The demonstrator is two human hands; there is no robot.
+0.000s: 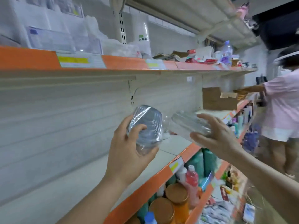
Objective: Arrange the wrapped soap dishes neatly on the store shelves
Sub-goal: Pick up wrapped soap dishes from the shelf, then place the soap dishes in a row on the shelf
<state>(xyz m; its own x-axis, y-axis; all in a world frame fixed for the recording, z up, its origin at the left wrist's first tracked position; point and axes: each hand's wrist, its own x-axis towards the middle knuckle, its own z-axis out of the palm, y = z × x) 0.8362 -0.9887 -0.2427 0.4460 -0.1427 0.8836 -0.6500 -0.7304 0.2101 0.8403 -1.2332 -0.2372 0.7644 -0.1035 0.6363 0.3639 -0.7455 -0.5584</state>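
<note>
My left hand (127, 152) grips a grey soap dish in clear wrap (146, 125), held upright above the middle shelf (90, 172). My right hand (215, 135) holds a second, clear wrapped soap dish (189, 125) just to the right, fingers curled over its far side. The two dishes are close together but apart. Both are above the shelf's white surface, near its orange front edge (145, 188).
The upper shelf (113, 62) carries clear plastic boxes and clutter. Bottles and orange-lidded jars (176, 196) stand on the shelf below. A cardboard box (216, 99) sits farther right. A person in a pink shirt (281, 110) stands at the right, reaching to the shelves.
</note>
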